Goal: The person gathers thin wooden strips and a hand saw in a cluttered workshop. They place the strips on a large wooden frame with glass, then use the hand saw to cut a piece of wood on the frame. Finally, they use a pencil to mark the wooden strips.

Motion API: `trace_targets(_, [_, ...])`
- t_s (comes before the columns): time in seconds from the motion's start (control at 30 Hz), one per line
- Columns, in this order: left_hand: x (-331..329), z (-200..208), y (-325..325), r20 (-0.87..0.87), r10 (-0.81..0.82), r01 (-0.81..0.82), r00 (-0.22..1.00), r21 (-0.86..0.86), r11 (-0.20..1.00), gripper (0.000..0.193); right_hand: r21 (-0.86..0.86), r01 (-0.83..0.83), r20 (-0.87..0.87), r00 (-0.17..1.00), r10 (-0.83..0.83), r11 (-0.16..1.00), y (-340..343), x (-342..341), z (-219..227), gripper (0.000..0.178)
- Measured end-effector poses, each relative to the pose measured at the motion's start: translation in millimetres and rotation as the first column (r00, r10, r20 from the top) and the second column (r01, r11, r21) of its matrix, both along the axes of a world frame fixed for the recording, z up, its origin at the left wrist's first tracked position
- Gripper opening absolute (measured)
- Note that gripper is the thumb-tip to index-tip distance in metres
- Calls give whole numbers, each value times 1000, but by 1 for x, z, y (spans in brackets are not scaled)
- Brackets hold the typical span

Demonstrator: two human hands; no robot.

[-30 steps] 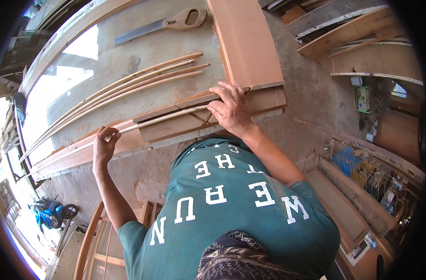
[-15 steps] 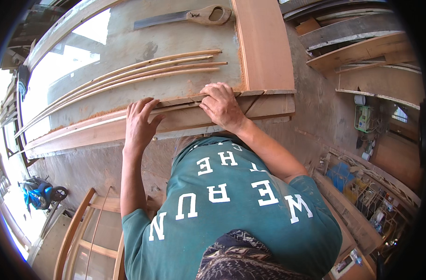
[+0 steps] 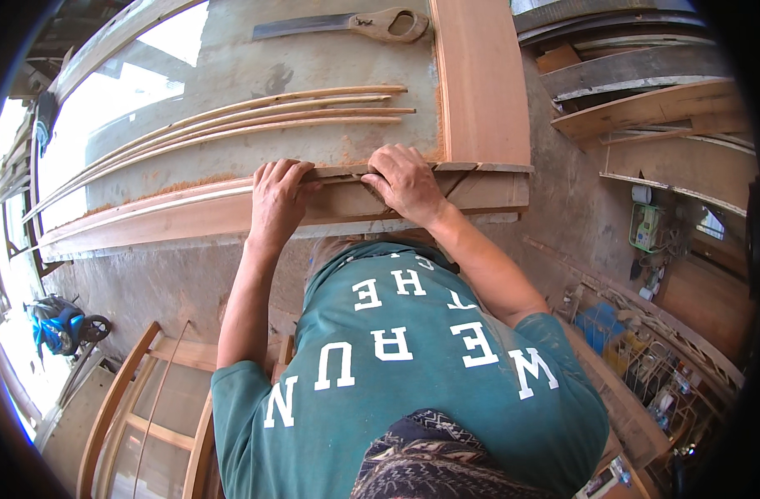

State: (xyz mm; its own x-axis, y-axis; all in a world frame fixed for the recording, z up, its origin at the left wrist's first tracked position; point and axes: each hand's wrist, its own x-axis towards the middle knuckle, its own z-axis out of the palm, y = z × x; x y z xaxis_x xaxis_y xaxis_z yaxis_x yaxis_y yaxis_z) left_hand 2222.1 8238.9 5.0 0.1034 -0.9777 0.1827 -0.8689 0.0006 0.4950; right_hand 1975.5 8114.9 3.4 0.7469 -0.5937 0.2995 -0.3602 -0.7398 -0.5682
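Note:
A large wooden frame (image 3: 485,91) around a grey, shiny panel (image 3: 230,79) lies in front of me. A thin wooden strip (image 3: 500,168) runs along its near edge, with a dark gap below part of it. My left hand (image 3: 278,195) is closed over this edge, fingers curled on the strip and thumb toward the right. A short way to the right, my right hand (image 3: 406,185) also grips the strip, its fingertips on the panel side. The fingers hide parts of the strip. Sawdust lies along the panel's border.
Several long thin wood sticks (image 3: 313,111) lie on the panel, with a handsaw (image 3: 346,25) beyond them. Boards (image 3: 638,71) are stacked at the far right. A wooden lattice frame (image 3: 159,432) stands at lower left, near a blue motorbike (image 3: 62,324).
My left hand has slid right along the edge, closer to my right hand, and its spread fingers have curled over the strip. The right hand stays at about the same place, and the view has shifted slightly.

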Motion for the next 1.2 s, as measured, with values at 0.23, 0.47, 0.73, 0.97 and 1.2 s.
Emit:
trace_targets(0.23, [10,3,5,3,16,-16,1000,3,1000,47,-105,-153,3,988,155,983,-10,-5,1,18])
trace_targets(0.47, [66,13,39,-22,292,-274,956,283,919,64,-168,-142,44,988,151,976,-6,-9,-2,14])
trace_targets(0.73, [64,14,34,-49,270,-246,961,288,926,47,-147,-164,61,983,175,975,-9,-8,-2,18])
trace_targets(0.97, [64,13,34,-36,271,-249,962,296,922,37,55,-100,65,993,96,994,-7,-4,-2,17])
trace_targets(1.2, [61,16,32,-156,301,-243,941,307,920,36,130,-107,59,993,100,986,-12,-4,4,19])
